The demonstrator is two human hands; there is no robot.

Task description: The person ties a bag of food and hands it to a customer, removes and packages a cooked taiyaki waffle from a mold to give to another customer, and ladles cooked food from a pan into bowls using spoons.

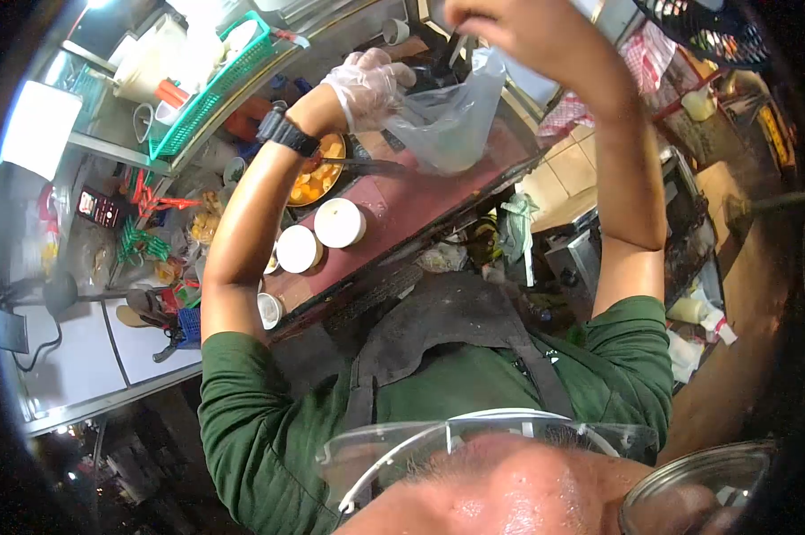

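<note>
My left hand [367, 86] wears a clear plastic glove, with a dark watch [288, 134] on the wrist. Its fingers curl at the side of a translucent plastic bag [451, 125], which sags over the reddish counter. Higher up, my right hand [496, 20] is bent with fingers drawn together near the top edge; whatever is between them is hidden. Below my left wrist sits a round pan [317, 178] of orange food, partly covered by my forearm. A dark handle [367, 166] extends from it. Two white lidded tubs [340, 223] [299, 249] stand beside the pan.
A green basket [210, 89] holds containers on the upper left shelf. A phone [97, 209] with a lit screen is at the left. A small white cup [269, 310] stands near the counter's front edge [367, 276]. A checkered cloth [648, 62] hangs at the upper right.
</note>
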